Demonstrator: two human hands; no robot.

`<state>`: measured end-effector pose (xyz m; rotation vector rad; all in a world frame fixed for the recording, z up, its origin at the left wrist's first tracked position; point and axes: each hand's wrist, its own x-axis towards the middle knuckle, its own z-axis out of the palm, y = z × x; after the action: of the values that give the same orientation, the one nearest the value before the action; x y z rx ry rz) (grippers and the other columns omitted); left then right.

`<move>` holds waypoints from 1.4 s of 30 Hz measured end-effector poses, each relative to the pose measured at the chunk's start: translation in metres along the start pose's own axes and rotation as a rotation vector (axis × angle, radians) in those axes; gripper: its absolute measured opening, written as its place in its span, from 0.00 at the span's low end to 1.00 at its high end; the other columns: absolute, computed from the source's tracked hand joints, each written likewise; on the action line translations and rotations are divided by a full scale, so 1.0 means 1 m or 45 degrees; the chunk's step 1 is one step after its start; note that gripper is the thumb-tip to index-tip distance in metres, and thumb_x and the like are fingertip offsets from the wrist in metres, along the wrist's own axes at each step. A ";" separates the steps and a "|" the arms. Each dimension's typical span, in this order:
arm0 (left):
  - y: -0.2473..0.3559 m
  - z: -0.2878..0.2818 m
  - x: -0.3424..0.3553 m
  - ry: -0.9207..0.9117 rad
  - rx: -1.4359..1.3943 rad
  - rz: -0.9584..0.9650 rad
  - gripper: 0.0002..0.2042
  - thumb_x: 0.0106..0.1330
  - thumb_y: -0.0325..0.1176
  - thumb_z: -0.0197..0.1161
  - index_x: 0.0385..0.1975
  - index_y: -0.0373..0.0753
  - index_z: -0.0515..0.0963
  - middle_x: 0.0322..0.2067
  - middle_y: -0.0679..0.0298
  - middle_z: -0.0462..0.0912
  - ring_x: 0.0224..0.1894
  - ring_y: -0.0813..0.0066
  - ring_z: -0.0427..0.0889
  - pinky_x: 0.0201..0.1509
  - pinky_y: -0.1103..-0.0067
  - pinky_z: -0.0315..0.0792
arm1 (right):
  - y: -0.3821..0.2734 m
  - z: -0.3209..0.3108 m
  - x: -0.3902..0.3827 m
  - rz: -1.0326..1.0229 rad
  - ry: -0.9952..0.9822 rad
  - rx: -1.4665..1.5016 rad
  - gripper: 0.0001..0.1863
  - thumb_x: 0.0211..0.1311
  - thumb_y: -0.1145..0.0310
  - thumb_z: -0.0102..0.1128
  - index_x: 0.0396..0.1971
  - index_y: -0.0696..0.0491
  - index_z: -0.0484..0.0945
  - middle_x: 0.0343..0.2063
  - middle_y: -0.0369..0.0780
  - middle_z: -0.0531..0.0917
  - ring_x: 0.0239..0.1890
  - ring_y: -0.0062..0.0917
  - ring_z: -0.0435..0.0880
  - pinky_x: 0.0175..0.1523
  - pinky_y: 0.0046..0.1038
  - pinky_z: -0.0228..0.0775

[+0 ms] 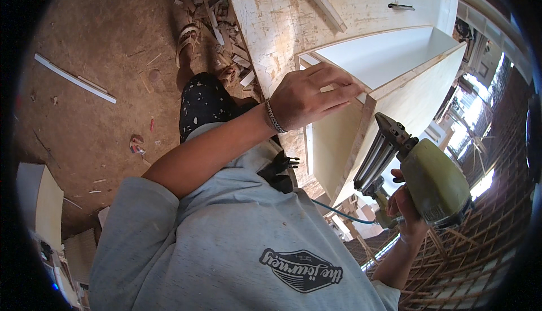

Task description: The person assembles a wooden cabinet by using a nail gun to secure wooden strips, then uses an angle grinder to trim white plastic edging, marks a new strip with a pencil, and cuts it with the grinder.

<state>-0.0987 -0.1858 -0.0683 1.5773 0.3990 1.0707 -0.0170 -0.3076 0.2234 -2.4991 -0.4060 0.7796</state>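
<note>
My left hand (pixel 307 97) is at the near corner of an open box (pixel 423 88) with white inside and pale wooden outer panels, its curled fingers gripping the upper edge. My right hand (pixel 406 209) is closed round an olive-green pneumatic nail gun (pixel 435 181) with a black magazine, held beside the box with its nose raised toward that corner. A blue air hose (pixel 339 213) runs to the gun's handle. The box rests on a worn, pale workbench (pixel 265 6), where a loose wooden strip (pixel 319 0) and a small dark bar (pixel 401 7) lie.
Offcuts (pixel 228 46) are piled on the dirt floor along the bench's left edge, beside my foot. A white strip (pixel 73 77) lies further left. A panelled cabinet (pixel 42 204) stands at the lower left. A lattice roof or wall (pixel 463 254) shows at the right.
</note>
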 end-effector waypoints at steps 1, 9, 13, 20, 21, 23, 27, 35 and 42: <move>0.000 0.001 0.000 -0.001 0.006 0.007 0.25 0.50 0.24 0.76 0.51 0.46 0.84 0.45 0.69 0.84 0.45 0.71 0.85 0.47 0.73 0.84 | 0.001 -0.003 -0.001 0.002 -0.003 -0.043 0.31 0.59 0.74 0.69 0.61 0.66 0.69 0.46 0.56 0.85 0.16 0.19 0.76 0.20 0.22 0.70; 0.002 0.000 0.001 0.013 0.011 0.017 0.27 0.49 0.24 0.76 0.53 0.47 0.82 0.47 0.69 0.84 0.48 0.70 0.86 0.47 0.74 0.85 | 0.000 -0.010 -0.001 0.003 -0.018 -0.160 0.31 0.59 0.76 0.69 0.62 0.66 0.69 0.47 0.56 0.84 0.16 0.20 0.76 0.20 0.22 0.71; 0.002 0.000 0.001 0.018 0.009 0.036 0.28 0.49 0.23 0.77 0.54 0.46 0.81 0.47 0.69 0.84 0.49 0.70 0.86 0.47 0.74 0.85 | -0.002 -0.007 -0.002 0.062 0.008 -0.113 0.33 0.57 0.76 0.71 0.63 0.63 0.68 0.45 0.52 0.85 0.19 0.19 0.77 0.23 0.23 0.72; 0.001 0.001 0.000 0.035 -0.007 0.041 0.29 0.49 0.22 0.77 0.55 0.44 0.80 0.48 0.67 0.84 0.49 0.68 0.86 0.48 0.74 0.84 | -0.011 0.000 -0.003 0.154 0.040 -0.097 0.36 0.53 0.71 0.77 0.63 0.58 0.71 0.42 0.43 0.86 0.28 0.18 0.81 0.30 0.22 0.74; 0.001 0.001 0.000 0.037 -0.010 0.040 0.29 0.49 0.22 0.77 0.54 0.44 0.80 0.48 0.67 0.85 0.49 0.68 0.86 0.48 0.74 0.84 | -0.012 0.000 -0.002 0.163 0.031 -0.121 0.36 0.53 0.71 0.77 0.63 0.58 0.71 0.42 0.43 0.86 0.29 0.18 0.81 0.31 0.22 0.74; 0.001 0.001 0.000 0.038 -0.015 0.038 0.28 0.49 0.22 0.77 0.54 0.43 0.81 0.48 0.67 0.85 0.49 0.68 0.86 0.48 0.74 0.84 | -0.010 -0.002 -0.002 0.156 0.043 -0.186 0.35 0.53 0.70 0.77 0.62 0.58 0.72 0.43 0.43 0.86 0.31 0.20 0.82 0.33 0.23 0.75; 0.000 0.001 0.000 0.035 -0.033 0.047 0.27 0.49 0.22 0.76 0.53 0.43 0.81 0.49 0.67 0.85 0.49 0.69 0.86 0.49 0.75 0.84 | -0.008 -0.007 0.000 0.135 0.034 -0.231 0.34 0.52 0.69 0.77 0.61 0.58 0.74 0.42 0.42 0.86 0.34 0.22 0.84 0.37 0.25 0.77; 0.000 0.002 -0.002 0.043 -0.019 0.049 0.27 0.50 0.22 0.76 0.54 0.43 0.82 0.50 0.67 0.85 0.50 0.70 0.86 0.49 0.76 0.85 | -0.016 -0.002 -0.001 0.214 0.045 -0.125 0.32 0.53 0.74 0.76 0.59 0.58 0.74 0.39 0.42 0.86 0.31 0.22 0.84 0.33 0.25 0.77; -0.001 0.003 -0.002 0.043 -0.034 0.044 0.27 0.50 0.22 0.76 0.53 0.43 0.82 0.50 0.67 0.85 0.49 0.70 0.87 0.48 0.75 0.85 | -0.003 -0.003 -0.001 0.080 0.051 -0.060 0.34 0.58 0.75 0.71 0.63 0.66 0.67 0.45 0.57 0.85 0.15 0.20 0.77 0.19 0.23 0.71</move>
<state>-0.0974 -0.1888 -0.0700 1.5490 0.3795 1.1259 -0.0159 -0.3067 0.2273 -2.5778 -0.3371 0.7515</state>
